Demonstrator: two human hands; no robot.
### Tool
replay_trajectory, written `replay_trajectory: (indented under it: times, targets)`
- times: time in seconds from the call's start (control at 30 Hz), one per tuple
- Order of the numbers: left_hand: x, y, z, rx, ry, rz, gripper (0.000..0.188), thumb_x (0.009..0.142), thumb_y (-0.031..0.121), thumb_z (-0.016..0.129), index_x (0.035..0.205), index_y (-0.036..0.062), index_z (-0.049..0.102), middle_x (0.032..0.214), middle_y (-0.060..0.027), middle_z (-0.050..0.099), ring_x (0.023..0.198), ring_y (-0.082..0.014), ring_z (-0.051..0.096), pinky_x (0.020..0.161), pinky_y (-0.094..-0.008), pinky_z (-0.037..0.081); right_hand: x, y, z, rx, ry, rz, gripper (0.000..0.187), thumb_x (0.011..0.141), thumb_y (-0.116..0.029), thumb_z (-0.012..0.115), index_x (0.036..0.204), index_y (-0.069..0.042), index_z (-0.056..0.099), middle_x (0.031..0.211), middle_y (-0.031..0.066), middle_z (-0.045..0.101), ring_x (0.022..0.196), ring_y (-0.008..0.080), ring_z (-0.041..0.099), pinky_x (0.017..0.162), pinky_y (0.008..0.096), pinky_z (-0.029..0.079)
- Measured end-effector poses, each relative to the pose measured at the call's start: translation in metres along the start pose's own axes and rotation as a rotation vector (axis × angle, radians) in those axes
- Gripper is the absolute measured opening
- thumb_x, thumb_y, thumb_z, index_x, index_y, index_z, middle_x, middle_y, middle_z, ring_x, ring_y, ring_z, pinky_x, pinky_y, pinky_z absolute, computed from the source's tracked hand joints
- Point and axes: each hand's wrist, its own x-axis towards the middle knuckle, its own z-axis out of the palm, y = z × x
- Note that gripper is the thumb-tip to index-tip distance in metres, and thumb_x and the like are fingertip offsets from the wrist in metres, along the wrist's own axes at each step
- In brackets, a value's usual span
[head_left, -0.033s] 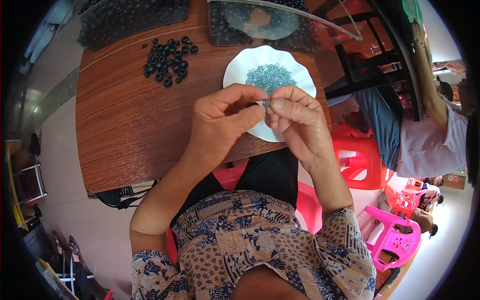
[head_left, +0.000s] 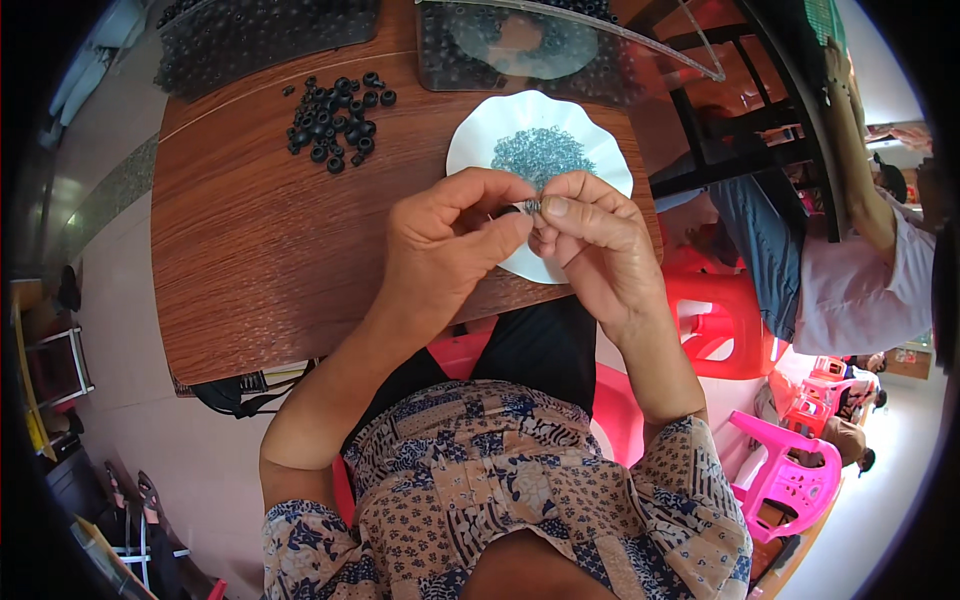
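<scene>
My two hands meet over the near part of a white plate with a wavy rim [head_left: 470, 140]. My left hand [head_left: 440, 235] is closed, thumb and forefinger pinching a small black part [head_left: 510, 212] that is mostly hidden. The fingertips of my right hand [head_left: 605, 235] pinch a tiny metallic coil, like a small spring [head_left: 533, 206], against that part. Whether the two are joined I cannot tell. A heap of small shiny blue-grey pieces [head_left: 542, 155] lies on the plate. Left of it, several loose round black parts with holes [head_left: 335, 122] are on the table.
The brown wooden table [head_left: 260, 270] bears two clear bins of black parts, one far left [head_left: 265, 45] and one far centre [head_left: 440, 60]. At the right are a black frame [head_left: 740, 155], a red stool [head_left: 725, 320] and another person in jeans [head_left: 765, 245].
My left fingers have shifted very slightly, and a little more of the black part shows between them. The rest looks the same.
</scene>
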Motion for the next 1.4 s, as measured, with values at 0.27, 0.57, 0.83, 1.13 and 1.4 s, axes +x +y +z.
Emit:
replay_trajectory:
  times: [0.27, 0.57, 0.83, 1.13, 1.4]
  targets:
    - [-0.001, 0.005, -0.005, 0.015, -0.014, -0.089, 0.013, 0.079, 0.003, 0.067, 0.09, -0.0015, 0.064, 0.082, -0.0004, 0.063, 0.072, -0.0043, 0.055, 0.065, -0.0164, 0.043, -0.005, 0.005, 0.003, 0.011, 0.008, -0.055, 0.01, 0.078, 0.004, 0.063, 0.088, 0.003, 0.06, 0.079, 0.0088, 0.061, 0.067, 0.013, 0.055, 0.063, 0.0245, 0.045]
    - [0.004, 0.009, -0.01, -0.162, 0.016, -0.421, 0.01, 0.074, 0.005, 0.066, 0.081, -0.0012, 0.062, 0.064, -0.0047, 0.059, 0.047, -0.0031, 0.042, 0.041, -0.0172, 0.027, -0.008, 0.014, 0.0, -0.5, -0.036, -0.518, 0.015, 0.075, 0.01, 0.064, 0.086, 0.002, 0.058, 0.081, 0.0057, 0.06, 0.077, 0.0101, 0.055, 0.067, 0.0234, 0.045]
    - [0.009, 0.019, -0.006, 0.006, -0.015, -0.497, 0.003, 0.072, 0.002, 0.062, 0.073, -0.0002, 0.061, 0.063, -0.003, 0.058, 0.048, -0.0026, 0.041, 0.041, -0.0179, 0.026, 0.002, 0.012, -0.01, -1.298, -0.123, -1.193, 0.027, 0.061, 0.011, 0.065, 0.084, -0.002, 0.056, 0.078, 0.009, 0.056, 0.067, 0.0239, 0.05, 0.059, 0.03, 0.041]
    - [0.006, 0.02, -0.005, 0.331, 0.087, -0.126, 0.003, 0.071, 0.001, 0.061, 0.073, -0.0015, 0.061, 0.064, 0.002, 0.056, 0.06, -0.0022, 0.049, 0.052, -0.0175, 0.038, -0.001, 0.01, -0.014, -1.387, -0.05, -0.88, 0.02, 0.063, 0.01, 0.063, 0.077, -0.002, 0.055, 0.077, 0.0078, 0.058, 0.068, 0.0209, 0.053, 0.059, 0.0287, 0.042]
    - [-0.011, 0.016, -0.023, 0.236, 0.167, -0.167, 0.006, 0.075, 0.005, 0.066, 0.081, 0.0025, 0.065, 0.066, 0.0032, 0.057, 0.054, 0.0002, 0.041, 0.047, -0.0148, 0.028, 0.015, 0.007, -0.01, -1.586, -0.079, -0.782, 0.012, 0.069, 0.004, 0.062, 0.076, -0.002, 0.055, 0.071, 0.0097, 0.054, 0.069, 0.0273, 0.052, 0.06, 0.0363, 0.041]
